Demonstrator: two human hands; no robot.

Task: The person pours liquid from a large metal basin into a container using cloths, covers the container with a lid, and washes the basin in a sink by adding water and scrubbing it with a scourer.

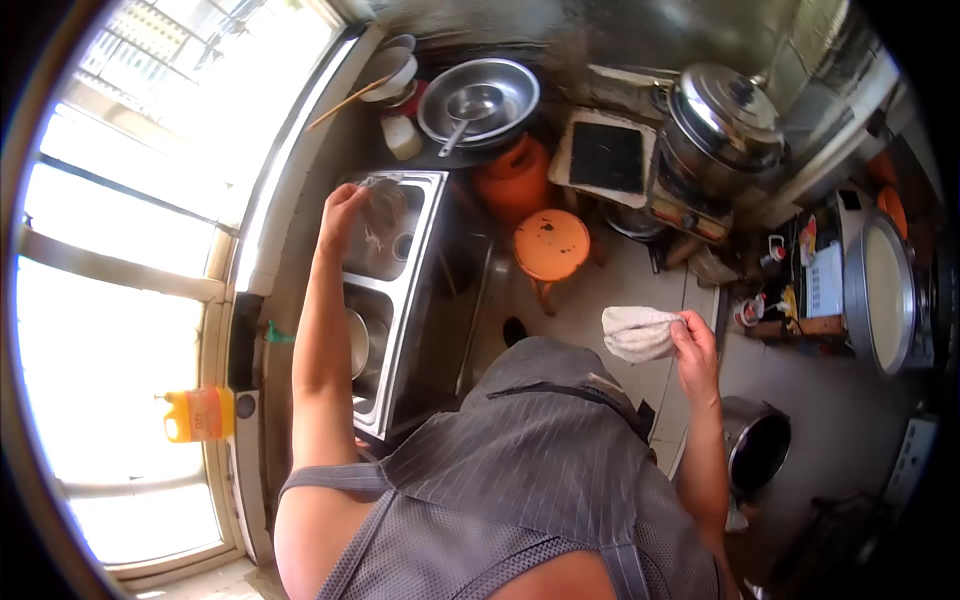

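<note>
My right hand (694,352) is closed on one end of a folded off-white cloth (640,333), held out over the floor to the right of my body. My left hand (343,208) reaches to the far end of the steel double sink (413,265). Its fingers are closed at the rim of the far basin, by a small greyish thing (380,184) that I cannot make out. Below it something brownish and blurred shows in that basin. A metal bowl (357,343) sits in the near basin, partly hidden by my left forearm.
Beyond the sink are a wide metal basin (432,105) with a ladle (473,103) and an orange gas cylinder (513,185). An orange stool (552,246) stands on the floor. A lidded pot (726,120) is on a stove; a yellow bottle (198,415) stands by the window.
</note>
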